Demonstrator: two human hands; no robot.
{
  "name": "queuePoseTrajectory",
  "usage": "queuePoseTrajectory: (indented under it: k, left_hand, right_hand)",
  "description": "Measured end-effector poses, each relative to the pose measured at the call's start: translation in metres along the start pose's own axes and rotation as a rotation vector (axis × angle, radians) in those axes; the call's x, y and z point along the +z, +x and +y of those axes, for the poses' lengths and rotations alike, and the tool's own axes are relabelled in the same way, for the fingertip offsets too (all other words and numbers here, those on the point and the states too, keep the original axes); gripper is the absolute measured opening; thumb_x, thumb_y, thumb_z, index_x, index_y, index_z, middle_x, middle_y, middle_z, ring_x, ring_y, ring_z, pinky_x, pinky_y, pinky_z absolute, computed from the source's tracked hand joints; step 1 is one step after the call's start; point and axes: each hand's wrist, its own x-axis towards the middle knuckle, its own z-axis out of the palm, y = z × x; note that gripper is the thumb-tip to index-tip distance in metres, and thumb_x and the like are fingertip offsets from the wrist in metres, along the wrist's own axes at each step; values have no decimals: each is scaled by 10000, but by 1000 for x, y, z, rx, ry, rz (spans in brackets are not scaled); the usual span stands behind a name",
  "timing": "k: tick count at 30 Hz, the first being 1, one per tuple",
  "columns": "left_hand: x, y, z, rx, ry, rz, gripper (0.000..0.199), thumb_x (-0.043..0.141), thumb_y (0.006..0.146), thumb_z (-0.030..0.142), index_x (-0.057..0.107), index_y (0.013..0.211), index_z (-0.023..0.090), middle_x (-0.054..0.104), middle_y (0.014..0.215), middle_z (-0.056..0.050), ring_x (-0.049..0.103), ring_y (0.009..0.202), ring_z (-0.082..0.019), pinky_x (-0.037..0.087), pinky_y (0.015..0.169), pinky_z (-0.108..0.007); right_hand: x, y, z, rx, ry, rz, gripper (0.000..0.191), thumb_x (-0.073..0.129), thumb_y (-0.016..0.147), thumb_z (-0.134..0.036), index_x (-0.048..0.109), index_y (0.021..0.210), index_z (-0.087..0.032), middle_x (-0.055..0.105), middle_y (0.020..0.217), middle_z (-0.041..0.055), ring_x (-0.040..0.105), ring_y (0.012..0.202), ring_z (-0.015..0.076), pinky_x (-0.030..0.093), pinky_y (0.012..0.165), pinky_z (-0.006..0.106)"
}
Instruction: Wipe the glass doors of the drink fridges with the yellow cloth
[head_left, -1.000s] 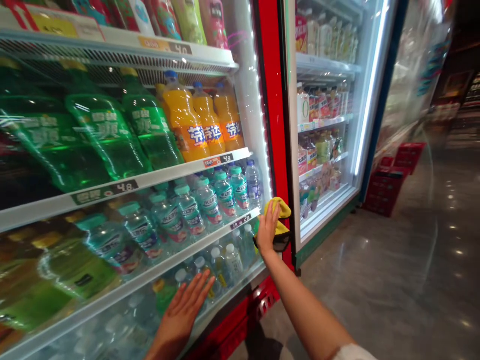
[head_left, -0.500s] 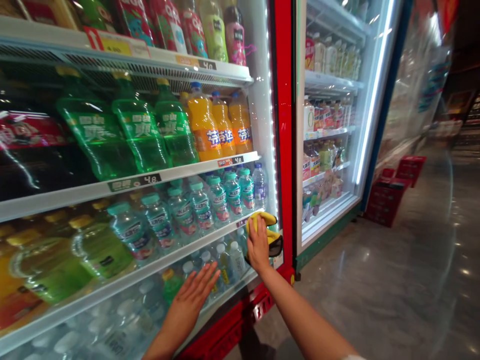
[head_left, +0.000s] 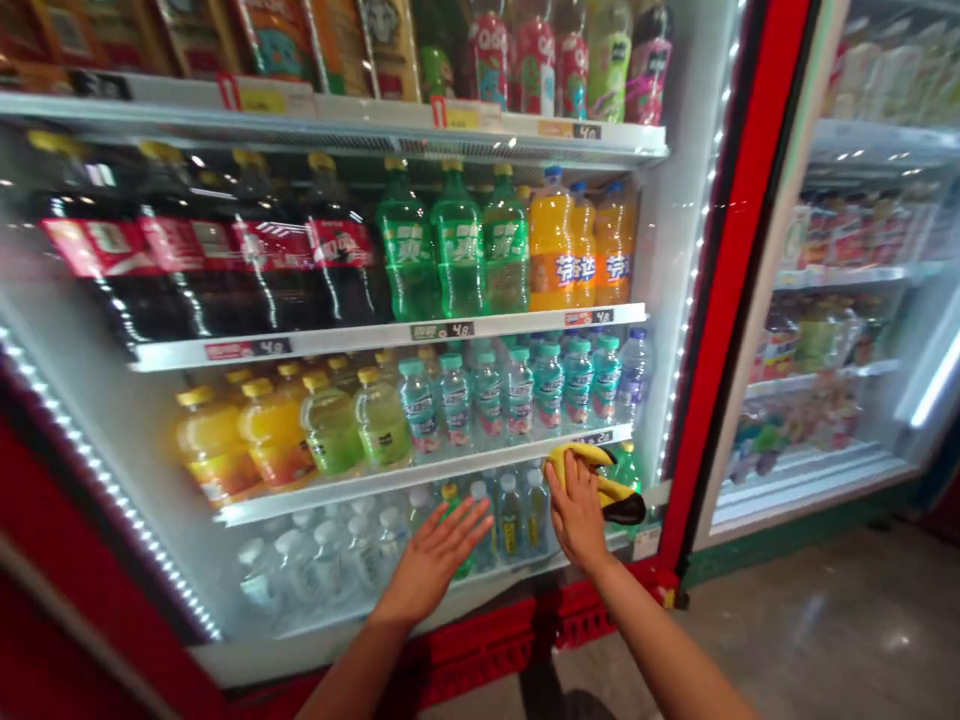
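My right hand (head_left: pixel 576 512) presses a yellow cloth (head_left: pixel 619 492) with a dark edge against the cooler's glass door, its fingers lying over the cloth. Behind the cloth is the right end of a lower shelf (head_left: pixel 517 447). To the left, my left hand (head_left: pixel 441 552) is open with fingers stretched out and holds nothing. It is at the glass in front of the bottom-row bottles; whether the palm touches the glass I cannot tell. Small teal-capped bottles (head_left: pixel 519 393) stand on the shelf above the hands, and a green bottle (head_left: pixel 628 466) shows beside the cloth.
The cooler's red frame (head_left: pixel 757 200) runs down the right side, with a red grille (head_left: pixel 495 645) at the bottom. Cola bottles (head_left: pixel 337 250), green soda bottles (head_left: pixel 459 250) and orange soda bottles (head_left: pixel 551 245) fill a middle shelf. A second lit cooler (head_left: pixel 832 400) stands to the right above grey floor.
My view has turned left, bringing the cooler's left side into sight. My right hand and the cloth are slightly further left along the shelf end. My left hand stays open.
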Motion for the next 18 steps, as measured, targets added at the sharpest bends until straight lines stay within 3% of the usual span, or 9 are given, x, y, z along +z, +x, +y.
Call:
queuePoseTrajectory:
  k: [2, 5, 8, 10, 13, 16, 18]
  left_hand:
    - [2, -6, 2, -51, 2, 16, 703, 434, 925, 86, 271, 1563, 332, 353, 1610, 86, 254, 1512, -120, 76, 1266, -342]
    - [2, -20, 2, -117, 12, 44, 695, 477, 929, 140, 268, 1566, 323, 339, 1618, 62, 206, 1533, -147, 28, 1275, -367]
    - [-1, -36, 3, -208, 35, 66, 714, 516, 916, 174, 265, 1569, 319, 314, 1629, 21, 193, 1541, -188, 32, 1281, -417]
    - [-3, -44, 5, -293, 63, 93, 722, 527, 907, 159, 277, 1567, 311, 305, 1633, -14, 208, 1539, -222, 77, 1279, -465]
    - [-7, -59, 9, -369, 95, 130, 716, 527, 899, 117, 314, 1556, 305, 324, 1624, -36, 243, 1528, -242, 135, 1272, -497]
    - [-12, -81, 8, -404, 102, 119, 705, 535, 897, 116, 340, 1547, 305, 333, 1620, -43, 267, 1519, -244, 154, 1270, -487]
    - [-14, -99, 4, -467, 99, 99, 702, 550, 892, 136, 352, 1543, 306, 321, 1624, -57, 271, 1517, -262, 164, 1265, -496]
  right_hand:
    - [-8, -12, 17, -185, -55, -41, 912, 509, 809, -36, 179, 1599, -348, 213, 1669, 120, 417, 1415, 351, 364, 1106, 611]
    - [-15, 16, 24, -199, -79, 58, 884, 486, 837, -48, 129, 1612, -281, 188, 1664, 178, 400, 1414, 390, 370, 1068, 658]
    - [-7, 56, -20, -84, -26, 194, 886, 473, 833, -57, 68, 1613, -169, 43, 1668, 242, 249, 1477, 455, 364, 1039, 689]
    - [2, 61, -59, -74, -5, 215, 846, 488, 848, -85, 117, 1606, -142, 59, 1660, 264, 230, 1478, 468, 355, 1036, 687]
    - [5, 38, -83, -291, 1, 94, 726, 494, 890, -107, 277, 1575, -213, 324, 1609, 213, 386, 1406, 393, 340, 1076, 613]
    - [-2, 18, -62, -531, 1, -9, 668, 473, 915, -87, 369, 1535, -312, 557, 1474, 102, 527, 1276, 279, 313, 1124, 499]
    - [-5, 25, -53, -509, -11, 44, 685, 464, 921, -91, 321, 1561, -290, 596, 1431, 110, 536, 1264, 280, 297, 1132, 495]
